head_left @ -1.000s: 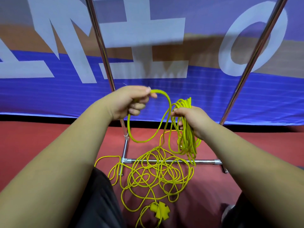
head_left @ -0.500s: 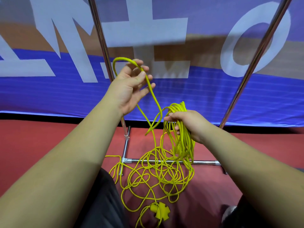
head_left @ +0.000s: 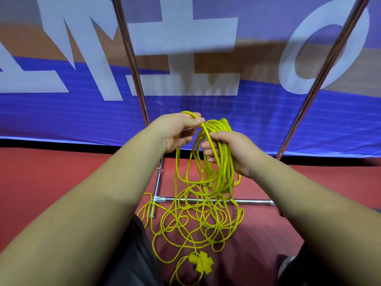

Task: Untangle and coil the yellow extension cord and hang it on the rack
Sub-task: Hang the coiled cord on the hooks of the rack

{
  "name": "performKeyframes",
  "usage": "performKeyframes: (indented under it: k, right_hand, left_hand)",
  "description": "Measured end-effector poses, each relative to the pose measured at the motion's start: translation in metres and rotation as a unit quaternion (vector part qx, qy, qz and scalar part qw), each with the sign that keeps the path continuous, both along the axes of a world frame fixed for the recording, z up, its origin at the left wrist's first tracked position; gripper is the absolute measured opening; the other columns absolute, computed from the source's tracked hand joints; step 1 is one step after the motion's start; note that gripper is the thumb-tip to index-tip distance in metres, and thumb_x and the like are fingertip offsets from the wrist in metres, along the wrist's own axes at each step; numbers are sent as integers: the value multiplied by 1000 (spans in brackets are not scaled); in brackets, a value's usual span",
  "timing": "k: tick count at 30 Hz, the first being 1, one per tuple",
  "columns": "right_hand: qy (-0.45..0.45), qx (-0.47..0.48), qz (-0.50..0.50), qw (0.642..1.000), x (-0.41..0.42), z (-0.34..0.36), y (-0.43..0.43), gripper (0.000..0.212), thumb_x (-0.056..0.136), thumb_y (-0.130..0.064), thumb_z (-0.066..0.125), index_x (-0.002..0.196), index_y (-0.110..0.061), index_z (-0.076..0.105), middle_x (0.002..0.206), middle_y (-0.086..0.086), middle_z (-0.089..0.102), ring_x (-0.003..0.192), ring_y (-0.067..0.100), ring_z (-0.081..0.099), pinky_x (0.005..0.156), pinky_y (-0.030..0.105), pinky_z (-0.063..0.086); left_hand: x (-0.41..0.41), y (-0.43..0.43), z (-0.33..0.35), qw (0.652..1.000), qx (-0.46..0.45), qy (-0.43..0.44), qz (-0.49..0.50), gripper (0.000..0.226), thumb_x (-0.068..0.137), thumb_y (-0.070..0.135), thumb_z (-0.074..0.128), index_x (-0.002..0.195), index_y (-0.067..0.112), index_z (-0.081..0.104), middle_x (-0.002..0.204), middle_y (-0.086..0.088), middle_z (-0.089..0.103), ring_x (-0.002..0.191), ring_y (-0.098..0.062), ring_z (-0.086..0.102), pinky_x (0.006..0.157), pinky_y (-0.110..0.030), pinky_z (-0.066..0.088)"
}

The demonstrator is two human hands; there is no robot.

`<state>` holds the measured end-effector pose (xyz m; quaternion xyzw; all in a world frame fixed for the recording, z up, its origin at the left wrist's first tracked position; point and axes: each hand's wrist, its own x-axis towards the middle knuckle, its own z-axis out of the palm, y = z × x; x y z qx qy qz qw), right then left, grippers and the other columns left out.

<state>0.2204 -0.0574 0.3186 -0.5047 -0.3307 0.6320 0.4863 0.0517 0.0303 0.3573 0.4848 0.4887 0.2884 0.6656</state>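
My right hand (head_left: 231, 150) grips a bundle of several coiled loops of the yellow extension cord (head_left: 221, 162), which hang down from it. My left hand (head_left: 177, 131) pinches a single strand of the same cord between thumb and fingers, right beside the top of the coil. The loose remainder of the cord (head_left: 195, 221) lies tangled on the red floor, ending in a yellow multi-outlet socket (head_left: 201, 262). The metal rack (head_left: 134, 65) stands just behind, its uprights rising left and right and its base bar (head_left: 251, 201) crossing under the cord.
A blue banner (head_left: 61, 116) with large white letters hangs behind the rack. The floor (head_left: 51, 176) is red. My dark-trousered legs (head_left: 132, 254) show at the bottom, on either side of the cord pile.
My left hand, raised high with a loop of cord half a second ago, has come down and rightwards to the coil in my right hand, bringing the strand to it.
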Motion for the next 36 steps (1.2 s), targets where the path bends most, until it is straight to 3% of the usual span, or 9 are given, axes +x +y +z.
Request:
performKeyframes:
  k: [3, 6, 11, 16, 20, 23, 27, 32, 36]
  right_hand:
    - [-14, 0, -3, 1000, 0, 3, -1, 18, 105, -24, 59, 108, -9, 68, 86, 8, 77, 60, 16, 66, 55, 29, 55]
    - [-32, 10, 4, 999, -2, 6, -4, 18, 106, -24, 58, 109, -8, 67, 84, 7, 76, 54, 15, 61, 48, 27, 50]
    - [-80, 17, 28, 996, 0, 8, -7, 27, 104, -33, 64, 100, -7, 69, 73, 6, 72, 47, 16, 56, 47, 28, 46]
    - [-69, 39, 30, 996, 4, 6, -5, 22, 98, -29, 72, 83, -14, 65, 69, 5, 58, 47, 18, 46, 46, 29, 39]
    - [-22, 40, 24, 999, 8, 8, -4, 30, 99, -26, 69, 70, -20, 60, 61, 1, 40, 42, 15, 33, 46, 28, 33]
    - [-19, 45, 21, 999, 12, 12, -7, 29, 100, -29, 68, 79, -13, 56, 57, 1, 37, 39, 14, 31, 44, 26, 32]
    - [-14, 48, 26, 998, 19, 15, -7, 19, 101, -26, 64, 97, -8, 58, 55, 2, 36, 37, 14, 32, 42, 25, 31]
    - [-23, 45, 28, 998, 27, 14, -2, 29, 99, -26, 65, 79, -9, 51, 59, 8, 31, 36, 16, 32, 43, 27, 31]
    - [-21, 46, 24, 998, 33, 15, -4, 21, 98, -26, 65, 97, -8, 55, 60, 9, 30, 36, 16, 30, 43, 27, 30]
  left_hand:
    - [-3, 4, -2, 998, -21, 45, -33, 10, 90, 31, 78, 95, 23, 73, 93, 2, 66, 69, -9, 54, 59, -23, 41]
    - [-5, 5, 3, 996, -89, 18, 14, 33, 97, 43, 69, 94, 11, 66, 78, -2, 71, 58, -10, 62, 51, -22, 51]
    - [-3, 9, -4, 990, -121, 73, -13, 17, 100, 35, 66, 91, 21, 67, 68, 7, 72, 51, -3, 65, 42, -16, 47]
    - [-7, 17, -7, 983, -16, 178, -29, 35, 98, 52, 65, 94, 17, 71, 74, 5, 67, 56, -8, 57, 49, -21, 47]
    - [-16, 23, -28, 945, 120, 301, -53, 7, 96, 11, 62, 103, 11, 62, 87, -13, 65, 67, -23, 64, 65, -35, 62]
    - [-14, 20, -43, 916, 139, 336, -168, 29, 82, 10, 75, 106, 20, 62, 85, -12, 75, 68, -25, 64, 64, -36, 55]
    - [2, 25, -66, 897, 177, 382, -135, 51, 60, 31, 88, 100, 16, 59, 92, -7, 77, 77, -22, 69, 77, -43, 60]
    - [15, 21, -76, 883, 215, 379, -173, 29, 85, 16, 68, 106, 20, 48, 89, 2, 68, 79, -16, 64, 66, -36, 52]
    - [12, 25, -85, 847, 225, 405, -261, 23, 91, 5, 61, 93, 28, 62, 80, 13, 65, 74, -7, 59, 70, -25, 51]
